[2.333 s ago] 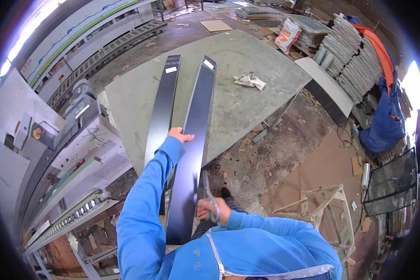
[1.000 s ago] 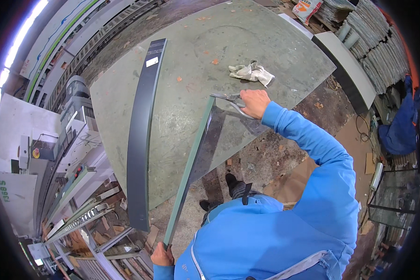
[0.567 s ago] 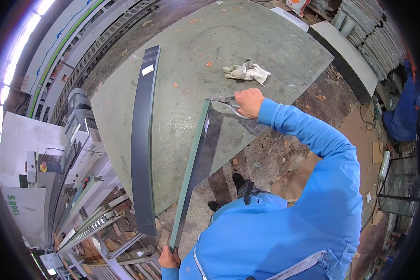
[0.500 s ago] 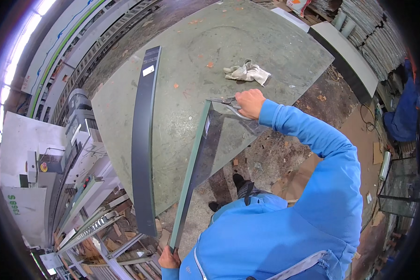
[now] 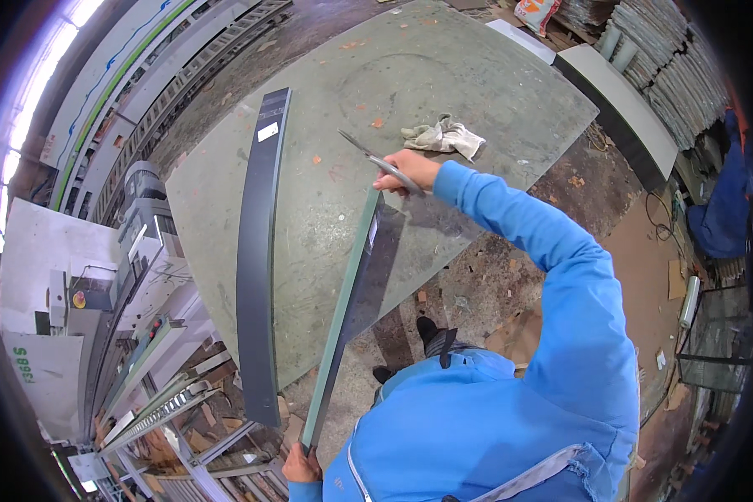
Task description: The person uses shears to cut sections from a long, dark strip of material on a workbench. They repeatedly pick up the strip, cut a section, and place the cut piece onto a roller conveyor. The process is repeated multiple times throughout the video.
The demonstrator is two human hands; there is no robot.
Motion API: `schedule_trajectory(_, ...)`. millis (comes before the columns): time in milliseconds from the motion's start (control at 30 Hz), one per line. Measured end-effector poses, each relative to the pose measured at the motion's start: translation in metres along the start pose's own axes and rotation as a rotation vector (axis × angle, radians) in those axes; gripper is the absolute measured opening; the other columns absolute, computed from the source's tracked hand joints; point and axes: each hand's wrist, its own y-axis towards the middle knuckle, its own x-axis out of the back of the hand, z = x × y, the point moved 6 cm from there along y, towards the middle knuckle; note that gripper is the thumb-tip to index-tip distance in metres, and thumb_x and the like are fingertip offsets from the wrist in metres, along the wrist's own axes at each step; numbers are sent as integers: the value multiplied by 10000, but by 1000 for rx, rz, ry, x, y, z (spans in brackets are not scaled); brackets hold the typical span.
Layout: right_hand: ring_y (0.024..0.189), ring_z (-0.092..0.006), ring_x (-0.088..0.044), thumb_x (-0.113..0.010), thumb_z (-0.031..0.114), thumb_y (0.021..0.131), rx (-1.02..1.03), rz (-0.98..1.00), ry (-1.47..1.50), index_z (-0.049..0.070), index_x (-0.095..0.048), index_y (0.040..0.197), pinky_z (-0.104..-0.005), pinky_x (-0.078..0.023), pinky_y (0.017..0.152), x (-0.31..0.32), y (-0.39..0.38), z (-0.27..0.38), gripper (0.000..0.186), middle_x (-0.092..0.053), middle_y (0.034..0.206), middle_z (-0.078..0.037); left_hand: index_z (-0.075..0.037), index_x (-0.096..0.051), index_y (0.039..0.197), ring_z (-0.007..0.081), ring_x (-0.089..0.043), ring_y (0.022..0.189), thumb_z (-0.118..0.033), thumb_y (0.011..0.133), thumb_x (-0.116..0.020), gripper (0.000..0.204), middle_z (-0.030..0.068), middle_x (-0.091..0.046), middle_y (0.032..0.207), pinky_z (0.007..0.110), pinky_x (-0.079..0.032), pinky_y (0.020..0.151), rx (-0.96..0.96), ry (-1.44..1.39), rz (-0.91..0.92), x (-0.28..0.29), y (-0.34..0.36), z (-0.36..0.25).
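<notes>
My left hand (image 5: 302, 465) is closed around the near end of a long dark panel strip with a pale green edge (image 5: 343, 305). The strip stands on edge, its far end over the table. At that far end my right hand (image 5: 412, 170) is closed around grey-handled scissors (image 5: 358, 145), blades pointing to the far left. Some right fingers meet the strip's corner; whether they also grip it I cannot tell. A second long dark strip (image 5: 258, 226) with a white label lies flat to the left. Beyond my right hand lies a crumpled off-white glove or cloth (image 5: 445, 136).
The large grey-green tabletop (image 5: 318, 192) has scuffs and orange scraps on it. A machine with a grey motor (image 5: 145, 186) stands at the left, near metal racks (image 5: 176, 428). Debris covers the floor at the right; a white-topped panel (image 5: 619, 96) and stacked sheets (image 5: 657, 63) stand farther back.
My right hand has moved left onto the strip's far corner. The scissors have swung away from that corner, their blades now pointing up and left. My left hand has barely moved.
</notes>
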Motion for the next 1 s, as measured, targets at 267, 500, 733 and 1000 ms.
schedule_trajectory(267,423,-186,-544,-676,128,693,-166,-124,139,-15,-573,720,-333,-436,380,-11,30,-32,179,-558,549,-105,-21,-558,890,311,-540,616,-208,727,-654,265,155,-552,734,363,-431,576,66,-390,-260,7,9,23)
schedule_trajectory(500,747,-360,-580,-597,259,712,172,-357,-876,7,-552,765,-426,-463,661,12,2,-2,262,-599,764,-171,28,-548,715,160,-433,580,-418,889,-476,484,72,-494,594,325,-385,558,366,-808,52,-89,1,101)
schedule_trajectory(733,831,-346,-561,-598,275,726,273,-266,-990,27,-514,859,-437,-449,702,-13,-23,-7,293,-568,844,-170,-18,-590,737,124,-479,604,-502,885,-430,531,41,-532,630,291,-389,552,390,-851,558,-118,-13,69)
schedule_trajectory(1000,830,-335,-565,-625,254,700,343,-229,-1034,19,-519,865,-435,-454,708,-40,-4,0,306,-572,840,-158,-66,-595,758,95,-475,638,-450,913,-400,457,17,-538,674,279,-383,562,301,-756,576,-128,-23,66)
